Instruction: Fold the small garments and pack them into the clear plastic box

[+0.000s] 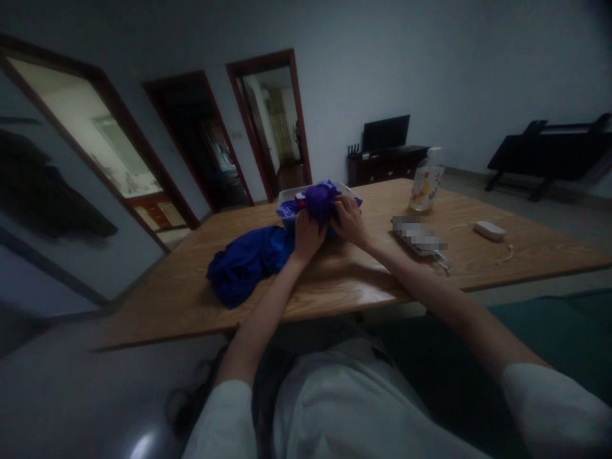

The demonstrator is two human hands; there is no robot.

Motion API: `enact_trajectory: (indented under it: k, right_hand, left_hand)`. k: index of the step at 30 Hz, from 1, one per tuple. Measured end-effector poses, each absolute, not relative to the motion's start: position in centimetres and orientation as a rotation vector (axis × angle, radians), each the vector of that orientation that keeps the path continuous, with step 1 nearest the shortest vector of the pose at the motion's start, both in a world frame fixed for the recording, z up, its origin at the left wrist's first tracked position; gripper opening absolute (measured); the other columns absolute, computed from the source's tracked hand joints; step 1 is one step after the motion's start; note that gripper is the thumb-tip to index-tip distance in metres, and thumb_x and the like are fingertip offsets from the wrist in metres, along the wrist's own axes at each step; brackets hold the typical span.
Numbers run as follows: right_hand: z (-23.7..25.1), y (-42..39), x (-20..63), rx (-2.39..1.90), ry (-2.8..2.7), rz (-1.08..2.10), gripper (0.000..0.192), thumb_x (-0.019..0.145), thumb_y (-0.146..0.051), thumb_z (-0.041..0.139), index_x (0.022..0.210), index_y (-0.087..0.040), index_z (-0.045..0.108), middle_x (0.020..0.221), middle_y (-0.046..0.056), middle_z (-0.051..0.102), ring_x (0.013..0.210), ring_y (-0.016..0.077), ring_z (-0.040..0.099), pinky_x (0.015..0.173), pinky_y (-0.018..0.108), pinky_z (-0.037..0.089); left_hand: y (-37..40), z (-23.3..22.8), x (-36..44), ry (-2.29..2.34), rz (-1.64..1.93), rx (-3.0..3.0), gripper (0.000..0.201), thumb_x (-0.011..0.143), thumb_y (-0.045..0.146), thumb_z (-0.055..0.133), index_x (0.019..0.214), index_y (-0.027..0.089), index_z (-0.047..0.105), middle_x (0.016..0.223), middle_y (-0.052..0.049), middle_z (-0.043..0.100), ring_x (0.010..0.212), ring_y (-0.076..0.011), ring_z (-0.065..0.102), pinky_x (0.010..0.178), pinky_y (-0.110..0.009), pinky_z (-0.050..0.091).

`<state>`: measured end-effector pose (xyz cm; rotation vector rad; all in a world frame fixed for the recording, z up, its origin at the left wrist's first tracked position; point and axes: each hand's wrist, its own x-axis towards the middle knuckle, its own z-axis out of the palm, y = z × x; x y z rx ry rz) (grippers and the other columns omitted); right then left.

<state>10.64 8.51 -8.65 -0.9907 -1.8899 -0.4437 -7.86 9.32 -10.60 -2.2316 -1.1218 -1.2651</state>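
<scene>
A clear plastic box (291, 193) stands on the wooden table (344, 280), with a purple cloth (321, 196) bunched up inside it and spilling over the rim. My left hand (307, 234) grips the purple cloth at the box's near side. My right hand (350, 220) rests on the same cloth from the right, fingers curled into it. A dark blue garment (246, 261) lies crumpled on the table just left of my left hand, touching the box.
A clear bottle with a printed label (425, 185) stands right of the box. A blurred flat item (419, 236) and a white device with a cord (489, 229) lie further right. Doorways, a dark TV cabinet (385, 162) and a dark bench stand behind.
</scene>
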Motion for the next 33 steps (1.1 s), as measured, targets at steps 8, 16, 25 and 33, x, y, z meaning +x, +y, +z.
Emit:
enact_trajectory:
  k: [8,16,25,33]
  right_hand:
    - [-8.4,8.6,10.7,-0.954,-1.965,-0.497,0.044,0.102,-0.025,0.046,0.145,-0.02,0.056,0.15,0.017,0.055,0.142,0.0379,0.045,0.12,0.06,0.038]
    - [-8.7,9.2,10.8,-1.033,-1.961,-0.505,0.041,0.104,-0.028,0.048,0.141,-0.016,0.059,0.147,0.019,0.058,0.141,0.0368,0.045,0.121,0.056,0.038]
    - [-8.9,9.9,10.8,-1.095,-1.971,-0.513,0.034,0.105,-0.032,0.047,0.128,-0.015,0.066,0.135,0.019,0.064,0.128,0.0362,0.049,0.112,0.052,0.04]
    - [-9.2,10.4,10.9,-1.077,-1.982,-0.539,0.035,0.102,-0.03,0.05,0.129,-0.012,0.064,0.132,0.02,0.065,0.126,0.036,0.051,0.113,0.051,0.04]
  left_hand:
    - [9.1,-10.6,-7.7,-1.155,-1.254,-2.201,0.05,0.106,0.034,0.052,0.148,0.009,0.048,0.146,-0.027,0.057,0.143,-0.0383,0.052,0.12,-0.058,0.042]
    - [9.1,-10.8,-7.4,-1.136,-1.262,-2.23,0.049,0.105,0.029,0.052,0.149,0.009,0.045,0.148,-0.025,0.054,0.146,-0.0368,0.048,0.124,-0.057,0.038]
    - [7.5,-9.8,-7.2,-1.02,-1.304,-2.235,0.042,0.106,0.023,0.049,0.147,0.02,0.053,0.151,-0.017,0.052,0.143,-0.0302,0.049,0.123,-0.05,0.04]
    - [7.7,-10.2,-6.8,-1.012,-1.156,-2.255,0.058,0.102,0.021,0.052,0.159,0.019,0.045,0.16,-0.016,0.048,0.151,-0.031,0.044,0.128,-0.051,0.036]
